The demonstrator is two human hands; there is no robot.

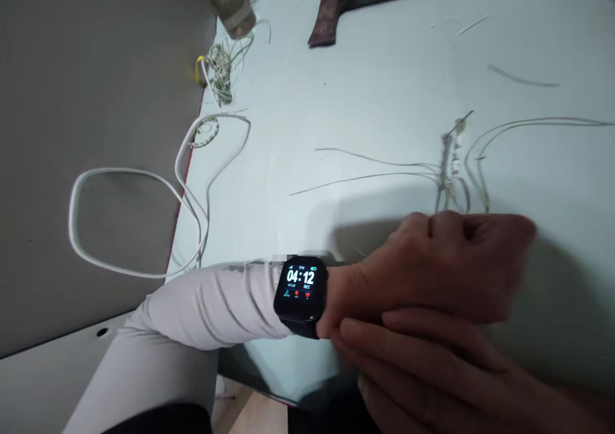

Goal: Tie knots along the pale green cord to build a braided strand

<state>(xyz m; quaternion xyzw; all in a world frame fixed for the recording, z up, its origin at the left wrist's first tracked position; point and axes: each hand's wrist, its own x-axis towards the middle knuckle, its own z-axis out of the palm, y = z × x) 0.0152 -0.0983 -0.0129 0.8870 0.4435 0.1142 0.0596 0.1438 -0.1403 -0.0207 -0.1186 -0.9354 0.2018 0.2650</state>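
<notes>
My left hand (446,267) is curled into a fist, knuckles up, above the pale tabletop (288,113). Its palm side is hidden, so whether anything is inside cannot be told. A black smartwatch (301,293) with a lit screen reading 04:12 sits on that wrist, against a light sleeve (230,302). Below, my right hand (432,370) has its fingers stretched out, fingertips at the underside of my left wrist. Just beyond the fist lies a small woven piece (451,158) of greenish-white strands, with long loose ends to both sides. Its near end is hidden behind the fist.
A white cable (120,170) loops over the table's left edge. Behind it lie a small coiled ring (206,133), a tangle of strands (221,72) and a bottle (230,8). A dark wooden frame (329,11) stands at the back. Loose strands (521,78) are scattered at right.
</notes>
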